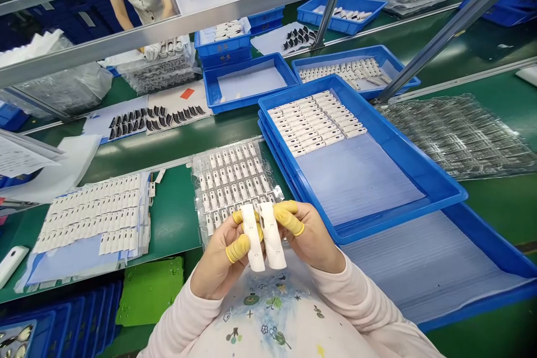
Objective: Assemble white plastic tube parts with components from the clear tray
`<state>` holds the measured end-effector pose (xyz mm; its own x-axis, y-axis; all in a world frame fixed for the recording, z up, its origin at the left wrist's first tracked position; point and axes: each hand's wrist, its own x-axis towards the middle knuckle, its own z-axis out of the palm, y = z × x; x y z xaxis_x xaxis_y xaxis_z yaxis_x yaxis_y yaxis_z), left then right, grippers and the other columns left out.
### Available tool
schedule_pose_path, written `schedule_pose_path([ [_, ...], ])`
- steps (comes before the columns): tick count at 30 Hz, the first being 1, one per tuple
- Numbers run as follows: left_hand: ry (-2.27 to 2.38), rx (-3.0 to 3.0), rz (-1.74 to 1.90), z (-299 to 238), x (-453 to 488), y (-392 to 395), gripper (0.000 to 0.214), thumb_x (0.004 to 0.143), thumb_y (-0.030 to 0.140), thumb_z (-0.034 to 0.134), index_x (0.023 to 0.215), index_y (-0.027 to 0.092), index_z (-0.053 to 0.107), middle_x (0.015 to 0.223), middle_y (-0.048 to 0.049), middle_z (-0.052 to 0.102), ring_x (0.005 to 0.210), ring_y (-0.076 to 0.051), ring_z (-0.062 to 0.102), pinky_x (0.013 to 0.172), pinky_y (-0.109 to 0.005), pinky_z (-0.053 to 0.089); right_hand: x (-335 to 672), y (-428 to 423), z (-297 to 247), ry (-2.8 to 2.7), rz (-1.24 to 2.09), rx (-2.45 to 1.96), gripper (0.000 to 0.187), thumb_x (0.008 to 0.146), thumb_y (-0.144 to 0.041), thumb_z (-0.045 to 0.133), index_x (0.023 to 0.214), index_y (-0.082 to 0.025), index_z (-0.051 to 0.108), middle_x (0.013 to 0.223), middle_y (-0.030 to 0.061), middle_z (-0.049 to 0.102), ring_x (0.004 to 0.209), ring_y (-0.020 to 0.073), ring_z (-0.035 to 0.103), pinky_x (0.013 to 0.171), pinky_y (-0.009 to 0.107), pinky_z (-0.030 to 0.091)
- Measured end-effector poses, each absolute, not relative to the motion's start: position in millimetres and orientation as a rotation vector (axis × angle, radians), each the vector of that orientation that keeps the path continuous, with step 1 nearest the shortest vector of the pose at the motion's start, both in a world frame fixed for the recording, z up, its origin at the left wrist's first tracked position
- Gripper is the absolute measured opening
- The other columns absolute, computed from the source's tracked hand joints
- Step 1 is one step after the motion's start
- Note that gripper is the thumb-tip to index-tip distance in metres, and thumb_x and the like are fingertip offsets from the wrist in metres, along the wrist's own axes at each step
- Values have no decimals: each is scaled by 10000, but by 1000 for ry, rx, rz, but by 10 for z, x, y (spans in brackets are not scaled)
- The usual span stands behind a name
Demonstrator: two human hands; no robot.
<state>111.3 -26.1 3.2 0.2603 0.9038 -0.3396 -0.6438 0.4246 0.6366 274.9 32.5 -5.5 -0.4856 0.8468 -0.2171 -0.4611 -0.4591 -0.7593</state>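
So both arms come in from the near side, bent at the elbows, pale long sleeves reaching the wrists, and the two hands meet in front of the patterned pale top [272, 321]. The left hand [220, 263] is turned inward with its thumb across the front and fingers curled behind. The right hand [314, 238] mirrors it from the other side, fingers bent in toward the middle. Yellow rubber finger covers [238, 249] are on the fingertips of both.

Each grip is narrow, closed on something. The left one has a long, curved, glossy white shell piece [253, 240] pinched around its upper half, lower end sticking out free. The right one holds a similar white shell piece with a dark opening near its top [273, 240] by the upper end, so the two stand side by side, slightly tilted, just a thin gap between.

Right behind them on the green table [176, 196] is a clear plastic tray [278, 193] with rows of small white parts [235, 170]. Just right of that, a blue plastic bin [403, 150] has more white pieces [312, 120] lined up at its far end.
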Motion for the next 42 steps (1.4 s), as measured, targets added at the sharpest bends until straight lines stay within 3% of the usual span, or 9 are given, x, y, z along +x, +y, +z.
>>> schedule_pose_path([
  [5, 766, 407, 1075, 64, 1116, -272, 513, 761, 366, 833, 1208, 197, 648, 885, -63, 727, 891, -242, 718, 888, -385, 540, 2764, 309, -68, -831, 2033, -729, 415, 783, -538, 780, 652, -175, 628, 564, -13, 647, 471, 132, 635, 454, 235, 540],
  [9, 752, 399, 1081, 53, 1120, -270, 449, 768, 351, 831, 1151, 191, 661, 786, -18, 674, 708, -153, 661, 747, -288, 533, 2770, 323, -63, -912, 1958, -656, 323, 758, -476, 819, 792, -197, 662, 696, -7, 646, 587, 126, 616, 551, 251, 537],
  [13, 726, 365, 1111, 22, 1134, -267, 357, 794, 298, 814, 1100, 186, 667, 704, 37, 553, 586, -64, 514, 598, -185, 437, 2834, 307, -82, -1015, 1771, -584, 255, 768, -399, 818, 849, -236, 639, 1003, 32, 665, 775, 145, 634, 706, 297, 551],
  [20, 739, 359, 1085, -6, 1148, -250, 341, 808, 302, 801, 1095, 174, 669, 707, 34, 523, 594, -57, 458, 603, -179, 421, 2921, 277, -137, -1167, 1823, -584, 193, 897, -410, 690, 954, -251, 596, 987, 61, 724, 744, 172, 652, 732, 344, 554],
  [26, 745, 349, 1092, -4, 1167, -231, 305, 806, 290, 799, 1061, 168, 684, 704, 25, 553, 582, -60, 479, 585, -175, 427, 2913, 357, -73, -1159, 1670, -769, 246, 879, -418, 711, 1063, -261, 665, 1243, 83, 620, 918, 195, 624, 852, 354, 531],
  [30, 780, 341, 1104, 4, 1173, -229, 296, 822, 292, 784, 1076, 171, 690, 698, 13, 618, 575, -73, 535, 586, -177, 450, 2897, 356, -77, -1128, 1711, -768, 239, 848, -457, 743, 888, -233, 669, 963, 31, 612, 812, 160, 587, 749, 293, 526],
  [33, 815, 350, 1091, 8, 1171, -234, 354, 833, 307, 772, 1149, 180, 676, 808, -30, 711, 688, -129, 654, 702, -235, 522, 2864, 331, -113, -1048, 1870, -752, 296, 832, -501, 749, 862, -226, 644, 790, -5, 606, 669, 135, 576, 618, 258, 507],
  [37, 840, 357, 1093, 12, 1171, -246, 393, 829, 323, 774, 1183, 189, 669, 963, -75, 761, 870, -206, 719, 848, -325, 547, 2825, 306, -124, -947, 1990, -744, 364, 801, -536, 768, 878, -210, 626, 728, -11, 643, 581, 127, 589, 521, 237, 482],
  [42, 849, 349, 1121, 47, 1177, -233, 374, 793, 346, 808, 1109, 185, 691, 939, -63, 764, 834, -190, 719, 794, -282, 546, 2807, 312, -86, -810, 2099, -715, 393, 758, -522, 807, 846, -192, 613, 683, -14, 653, 546, 119, 594, 506, 225, 486],
])
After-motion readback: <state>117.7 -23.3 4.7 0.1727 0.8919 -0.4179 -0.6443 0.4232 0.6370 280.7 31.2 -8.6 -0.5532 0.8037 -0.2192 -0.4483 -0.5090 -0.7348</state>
